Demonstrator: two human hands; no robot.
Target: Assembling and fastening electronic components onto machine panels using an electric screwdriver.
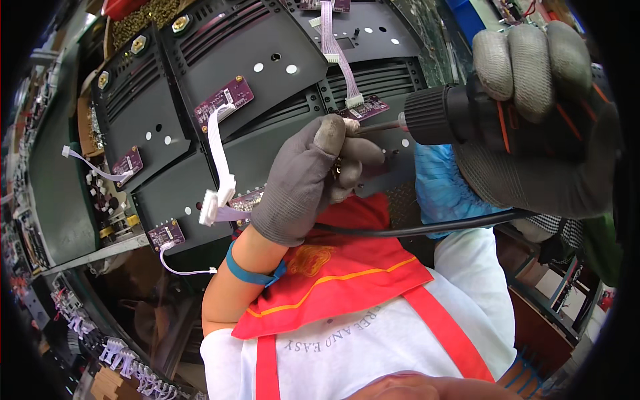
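My right hand (pixel 533 160), in a grey work glove, is wrapped round a black electric screwdriver (pixel 437 115) with orange stripes. The tool lies nearly level, its thin bit pointing left. At the bit's tip, the thumb and forefinger of my gloved left hand (pixel 300 177) are pinched together; what sits right at the tip is too small to make out. Small brass-coloured parts (pixel 337 168) show between its curled fingers. Just beyond is a purple circuit board (pixel 370 108) on a dark metal panel, with a white-and-purple ribbon cable (pixel 345 73) plugged in.
More dark slotted panels (pixel 227 50) spread across the bench, several bearing purple boards (pixel 227 101) with white connectors and cables. A box of small brass-coloured parts (pixel 147 23) stands at the far left. The screwdriver's black cord (pixel 420 230) crosses before my body.
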